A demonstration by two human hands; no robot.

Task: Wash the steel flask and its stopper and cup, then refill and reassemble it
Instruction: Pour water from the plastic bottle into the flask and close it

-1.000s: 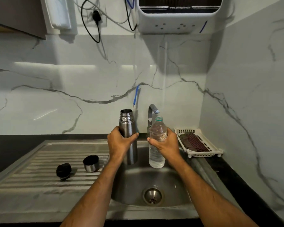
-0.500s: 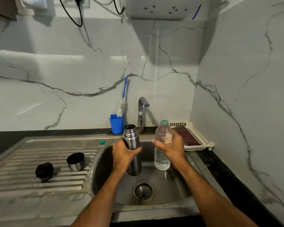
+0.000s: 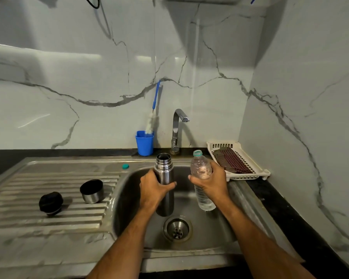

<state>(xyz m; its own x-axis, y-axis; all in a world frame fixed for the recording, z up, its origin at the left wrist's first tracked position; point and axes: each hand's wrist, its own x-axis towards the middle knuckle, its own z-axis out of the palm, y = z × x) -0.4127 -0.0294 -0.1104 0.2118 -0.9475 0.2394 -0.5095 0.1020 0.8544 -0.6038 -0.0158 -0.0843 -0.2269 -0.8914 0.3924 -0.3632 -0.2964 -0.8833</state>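
Over the sink basin (image 3: pixel 129 198) my left hand (image 3: pixel 152 190) grips the steel flask (image 3: pixel 165 174), upright with its mouth uncovered. Just to its right, my right hand (image 3: pixel 209 181) holds a clear plastic water bottle (image 3: pixel 205 200), uncapped, upright and tilted slightly. The flask and bottle stand apart, side by side. On the ribbed drainboard (image 3: pixel 48 216) to the left lie the black stopper (image 3: pixel 50 202) and the steel cup (image 3: pixel 92 191), mouth up. A small teal bottle cap (image 3: pixel 125 166) rests on the sink rim.
The tap (image 3: pixel 178 127) stands behind the basin, no water running. A blue holder (image 3: pixel 144 144) with a bottle brush (image 3: pixel 152 115) stands left of it. A white tray (image 3: pixel 256 172) with a dark striped cloth sits at the right. The drain (image 3: pixel 177 228) lies below the flask.
The view has tilted downward, so the blue holder and brush now show. Both hands with flask and bottle have lowered slightly toward the basin and stay side by side.
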